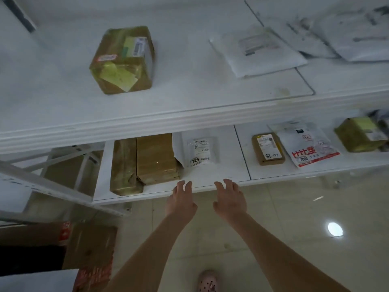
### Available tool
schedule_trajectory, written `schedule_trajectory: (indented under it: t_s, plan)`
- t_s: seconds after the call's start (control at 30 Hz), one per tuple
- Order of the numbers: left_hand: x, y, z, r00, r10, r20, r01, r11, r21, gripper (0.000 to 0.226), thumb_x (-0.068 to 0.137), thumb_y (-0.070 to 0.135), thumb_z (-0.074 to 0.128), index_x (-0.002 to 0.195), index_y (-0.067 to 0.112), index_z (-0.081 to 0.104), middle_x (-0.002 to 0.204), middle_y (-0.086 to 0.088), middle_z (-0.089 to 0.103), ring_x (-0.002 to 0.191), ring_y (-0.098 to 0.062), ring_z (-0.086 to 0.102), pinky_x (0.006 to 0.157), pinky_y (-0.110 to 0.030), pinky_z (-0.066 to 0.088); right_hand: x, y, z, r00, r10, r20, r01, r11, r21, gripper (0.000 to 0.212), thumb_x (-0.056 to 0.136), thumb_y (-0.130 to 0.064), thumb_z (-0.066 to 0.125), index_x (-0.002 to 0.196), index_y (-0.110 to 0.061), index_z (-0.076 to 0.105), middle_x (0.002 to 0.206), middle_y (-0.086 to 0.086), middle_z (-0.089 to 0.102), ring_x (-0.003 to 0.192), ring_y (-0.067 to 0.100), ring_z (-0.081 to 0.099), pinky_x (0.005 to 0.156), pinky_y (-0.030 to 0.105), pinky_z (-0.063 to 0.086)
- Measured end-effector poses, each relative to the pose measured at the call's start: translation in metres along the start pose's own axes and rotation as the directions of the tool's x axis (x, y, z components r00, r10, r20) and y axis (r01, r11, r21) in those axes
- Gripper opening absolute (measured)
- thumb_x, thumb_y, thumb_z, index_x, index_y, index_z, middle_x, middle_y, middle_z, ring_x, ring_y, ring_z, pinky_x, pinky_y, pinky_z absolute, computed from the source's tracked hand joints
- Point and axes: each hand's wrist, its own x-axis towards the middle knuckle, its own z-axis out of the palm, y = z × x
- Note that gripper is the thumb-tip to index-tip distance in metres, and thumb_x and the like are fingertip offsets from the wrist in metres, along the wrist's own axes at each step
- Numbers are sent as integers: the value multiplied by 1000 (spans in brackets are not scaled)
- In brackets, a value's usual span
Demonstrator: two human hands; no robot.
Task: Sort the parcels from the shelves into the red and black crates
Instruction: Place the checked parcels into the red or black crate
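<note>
Because parcels lie flat near the front of the white lower shelf (pixel 228 172), the large brown taped cardboard parcel (pixel 145 161) sits just beside the small white plastic pouch (pixel 200 152). Our left hand (pixel 181 200) and right hand (pixel 230 199) hover there, fingers (pixel 188 184) loosely spread, empty.

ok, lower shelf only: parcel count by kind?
Brown taped cardboard boxes: 3 (the leftmost may be two side by side, can't tell)
White plastic mailer bags: 2
Total: 5
</note>
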Motion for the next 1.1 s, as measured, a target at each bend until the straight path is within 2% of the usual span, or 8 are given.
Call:
schedule_trajectory:
  t_s: [0.23, 0.37, 0.67, 0.77, 0.87, 0.93, 1.0, 1.1]
  plan:
    - [80, 14, 30, 1000, -25, -10, 24, 998, -53, 68, 92, 24, 55, 149, 18, 18, 154, -1, 16, 137, -22, 32, 92, -37, 46, 80, 22, 20, 1000, -17, 2, 17, 1000, -9, 64, 94, -24, 55, 149, -21, 22, 157, 8, 13, 144, 27, 16, 112, 38, 28]
    - [130, 15, 57, 997, -61, -42, 53, 984, -173, 66, 93, 23, 55, 149, 16, 21, 153, -4, 20, 135, -25, 35, 98, -41, 45, 129, 38, 35, 1000, -11, -15, 11, 999, 53, 67, 94, -29, 57, 150, -20, 21, 155, 8, 16, 140, 27, 23, 109, 38, 33]
    - [237, 6, 88, 989, -101, -104, 53, 921, -386, 64, 97, 16, 46, 151, 16, 13, 142, -20, 30, 128, -37, 40, 105, -43, 38, 239, 49, 63, 999, -10, -38, 25, 897, 441, 78, 88, -29, 65, 151, -21, 20, 144, 14, 32, 129, 32, 43, 104, 41, 41]
    - [253, 4, 96, 986, -143, -85, 91, 890, -446, 58, 98, 18, 47, 150, 21, 22, 140, -18, 41, 122, -34, 48, 98, -35, 41, 254, 50, 70, 999, -12, -45, 36, 828, 560, 76, 85, -26, 67, 149, -23, 26, 139, 15, 43, 119, 30, 52, 96, 36, 46]
    - [256, 12, 104, 977, -167, -135, 74, 851, -521, 47, 95, 19, 54, 140, 26, 43, 131, -7, 57, 113, -27, 58, 91, -31, 46, 254, 59, 71, 996, 11, -88, 41, 819, 572, 56, 89, -25, 61, 141, -22, 41, 132, 11, 55, 114, 27, 56, 90, 32, 45]
    - [254, 24, 108, 964, -239, -118, 84, 692, -717, 45, 92, 13, 56, 134, 26, 47, 123, -5, 62, 104, -27, 62, 88, -32, 50, 250, 69, 68, 989, 65, -131, 21, 823, 568, 37, 93, -22, 58, 130, -20, 51, 124, 9, 60, 108, 26, 59, 86, 30, 46]
    - [250, 37, 107, 947, -320, -43, 101, 421, -902, 54, 90, 10, 58, 139, 27, 42, 120, -10, 63, 101, -27, 64, 91, -41, 52, 244, 80, 64, 972, 133, -195, 4, 817, 577, 20, 93, -18, 58, 112, -23, 58, 117, 4, 64, 99, 21, 61, 78, 29, 47]
    - [248, 52, 106, 935, -341, 96, 170, 194, -966, 73, 88, 9, 65, 149, 22, 27, 124, -13, 59, 104, -29, 63, 83, -40, 56, 234, 98, 56, 934, 218, -282, -9, 806, 592, 18, 91, -11, 61, 95, -28, 56, 112, 0, 66, 94, 18, 63, 79, 34, 54]
